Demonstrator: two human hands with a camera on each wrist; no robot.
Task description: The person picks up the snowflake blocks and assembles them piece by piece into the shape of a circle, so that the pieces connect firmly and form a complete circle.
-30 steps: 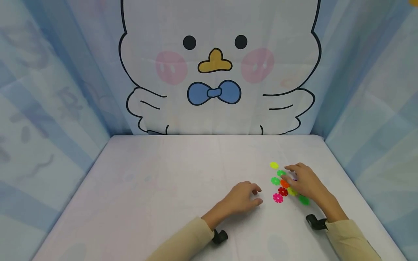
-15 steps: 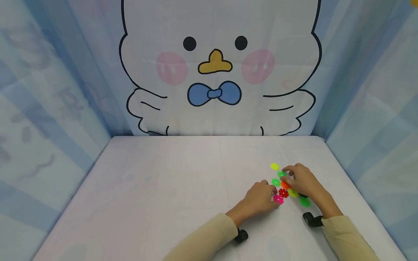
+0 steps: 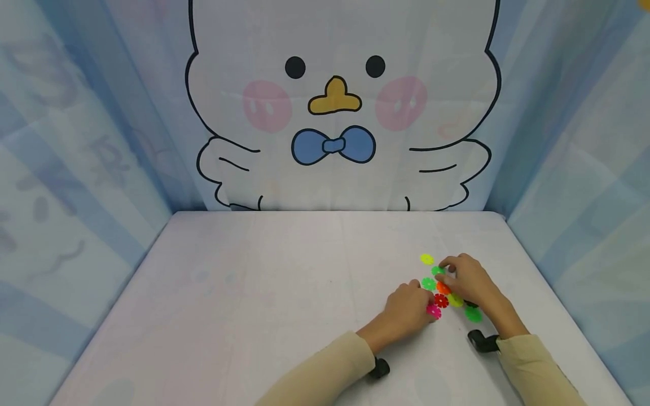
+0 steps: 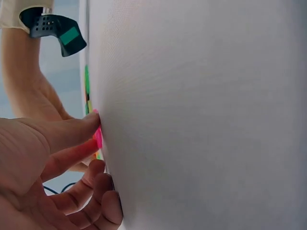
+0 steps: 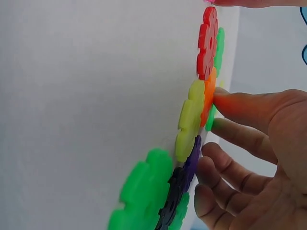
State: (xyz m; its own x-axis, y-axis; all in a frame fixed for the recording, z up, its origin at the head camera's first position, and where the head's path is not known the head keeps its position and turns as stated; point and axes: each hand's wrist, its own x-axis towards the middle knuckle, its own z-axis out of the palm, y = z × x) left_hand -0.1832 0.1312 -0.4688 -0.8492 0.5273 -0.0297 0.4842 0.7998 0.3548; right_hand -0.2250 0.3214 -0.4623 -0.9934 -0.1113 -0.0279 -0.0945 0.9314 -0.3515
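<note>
In the head view, several bright plastic interlocking discs with notched, flower-like edges lie on the white table. My left hand (image 3: 406,307) pinches the pink disc (image 3: 434,312) by its edges; the left wrist view shows thumb and forefinger on either side of the pink disc (image 4: 99,136). Beyond it lies a red disc (image 3: 441,300). My right hand (image 3: 469,277) has its thumb and forefinger at opposite edges of a green disc (image 3: 437,270). That thumb also overlaps the orange disc (image 5: 209,96) in the right wrist view, while the other fingers curl beside the purple disc (image 5: 192,160).
Around the hands lie a yellow disc (image 3: 427,259), another green disc (image 3: 429,283), a yellow-green disc (image 5: 191,122), a black disc (image 5: 171,199) and a large-looking green disc (image 5: 141,196). A curtain with a cartoon figure (image 3: 332,145) hangs behind the table (image 3: 228,293).
My left hand has moved right to the pink disc and closed its thumb and forefinger on it. The right hand has shifted slightly left, its forefinger nearing the thumb at the green disc.
</note>
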